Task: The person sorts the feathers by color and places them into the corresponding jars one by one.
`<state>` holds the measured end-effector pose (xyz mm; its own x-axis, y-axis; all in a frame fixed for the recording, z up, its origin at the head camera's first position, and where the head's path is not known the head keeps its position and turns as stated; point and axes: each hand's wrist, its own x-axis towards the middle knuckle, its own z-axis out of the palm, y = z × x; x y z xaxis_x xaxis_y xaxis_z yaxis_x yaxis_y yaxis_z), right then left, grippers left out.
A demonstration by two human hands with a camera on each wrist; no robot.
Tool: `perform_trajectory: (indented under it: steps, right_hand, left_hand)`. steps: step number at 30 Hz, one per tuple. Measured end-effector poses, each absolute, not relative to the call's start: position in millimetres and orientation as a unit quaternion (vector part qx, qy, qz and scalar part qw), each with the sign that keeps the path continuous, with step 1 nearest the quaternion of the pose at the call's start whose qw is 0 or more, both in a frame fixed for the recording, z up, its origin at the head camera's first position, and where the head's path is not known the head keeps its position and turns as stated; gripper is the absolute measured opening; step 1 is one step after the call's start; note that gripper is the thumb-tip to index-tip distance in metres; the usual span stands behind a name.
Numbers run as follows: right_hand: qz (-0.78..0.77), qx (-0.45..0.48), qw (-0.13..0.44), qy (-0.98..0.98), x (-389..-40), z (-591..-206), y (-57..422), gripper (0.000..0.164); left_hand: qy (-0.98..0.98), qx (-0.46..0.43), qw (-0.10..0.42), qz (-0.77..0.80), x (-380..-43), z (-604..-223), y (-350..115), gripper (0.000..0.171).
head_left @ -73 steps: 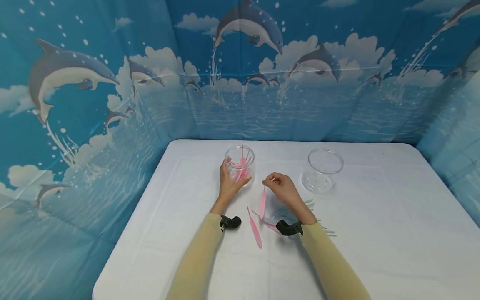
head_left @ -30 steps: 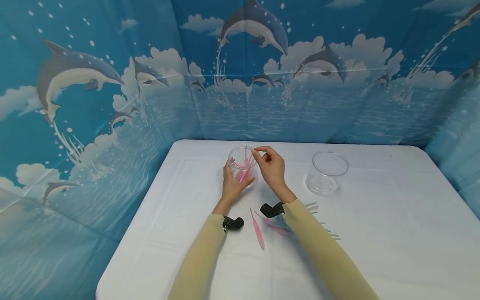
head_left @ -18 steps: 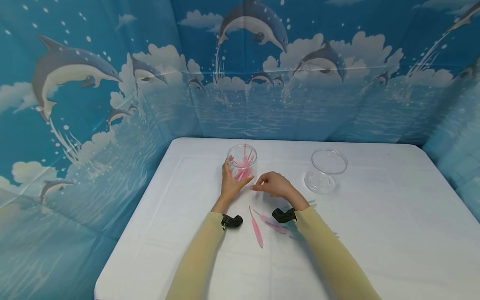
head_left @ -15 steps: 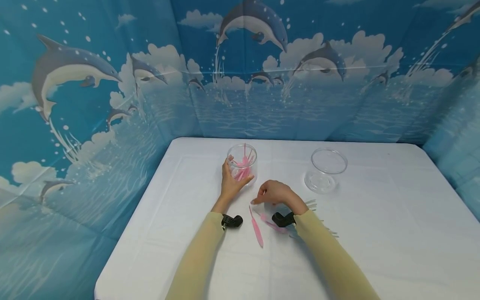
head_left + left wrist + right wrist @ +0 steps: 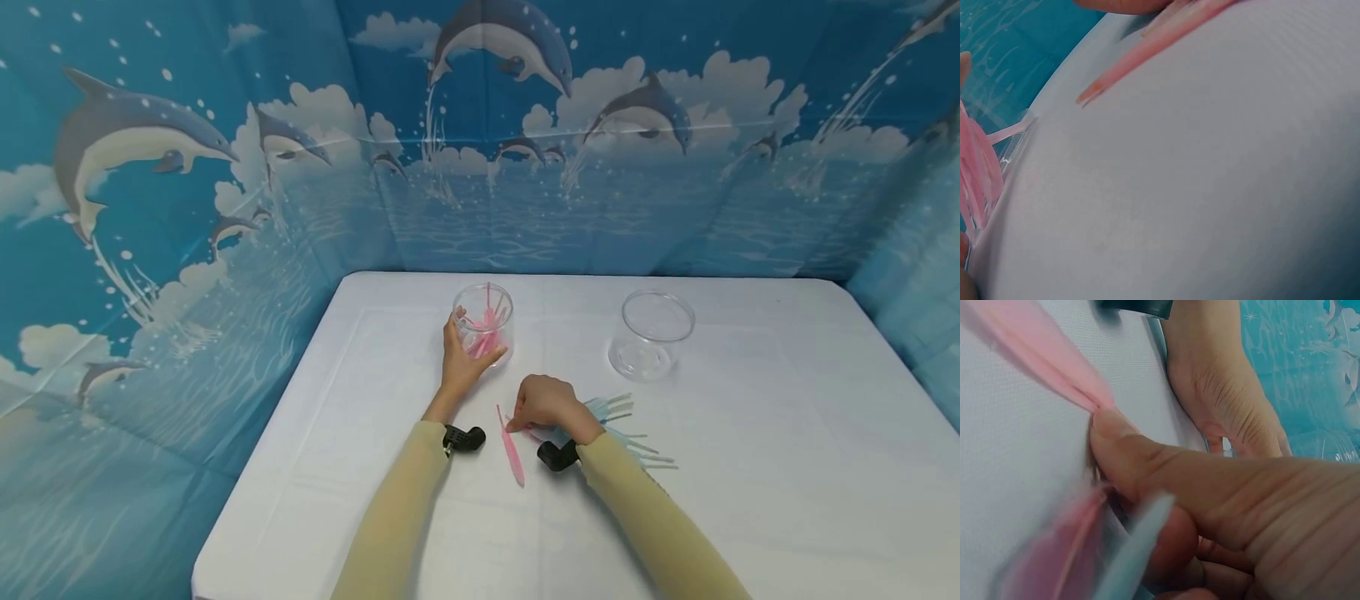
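In the head view, my left hand (image 5: 461, 364) grips a clear jar (image 5: 502, 337) with several pink feathers (image 5: 489, 332) standing in it. The left wrist view shows those feathers (image 5: 982, 169) at its left edge. My right hand (image 5: 547, 404) is low over the loose feathers, thumb and fingertips together at the quill of a pink feather (image 5: 1066, 547), mostly hidden under the hand in the head view. A second pink feather (image 5: 513, 458) lies just left of the fingertips; the thumb overlaps it in the right wrist view. A pale blue feather (image 5: 1138, 550) shows beneath the curled fingers.
Several pale blue-green feathers (image 5: 637, 450) lie fanned out right of my right wrist. Another clear jar (image 5: 648, 354) stands behind them on the white table (image 5: 787, 458). A dolphin-print curtain (image 5: 487, 217) hangs behind and at the sides.
My right hand carried a pink feather up to the jar rim, came away without it, and moved back down to the loose feathers. My left hand stays on the jar.
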<state>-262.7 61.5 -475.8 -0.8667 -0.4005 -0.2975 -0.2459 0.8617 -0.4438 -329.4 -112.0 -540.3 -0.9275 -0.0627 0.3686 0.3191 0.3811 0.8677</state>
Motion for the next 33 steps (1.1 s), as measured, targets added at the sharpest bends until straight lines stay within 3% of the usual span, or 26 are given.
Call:
perform_trajectory:
  steps: [19, 26, 33]
  right_hand:
    - [-0.293, -0.193, 0.193, 0.916, -269, -478, 77, 0.031]
    - [-0.407, -0.163, 0.151, 0.886, -276, -473, 82, 0.023]
    - [-0.555, -0.113, 0.093, 0.819, -282, -463, 84, 0.033]
  left_hand:
    - [-0.810, -0.075, 0.166, -0.557, -329, -539, -113, 0.108]
    - [-0.813, -0.066, 0.162, -0.556, -330, -537, -113, 0.108]
    - [-0.806, -0.080, 0.168, -0.562, -329, -539, -112, 0.109]
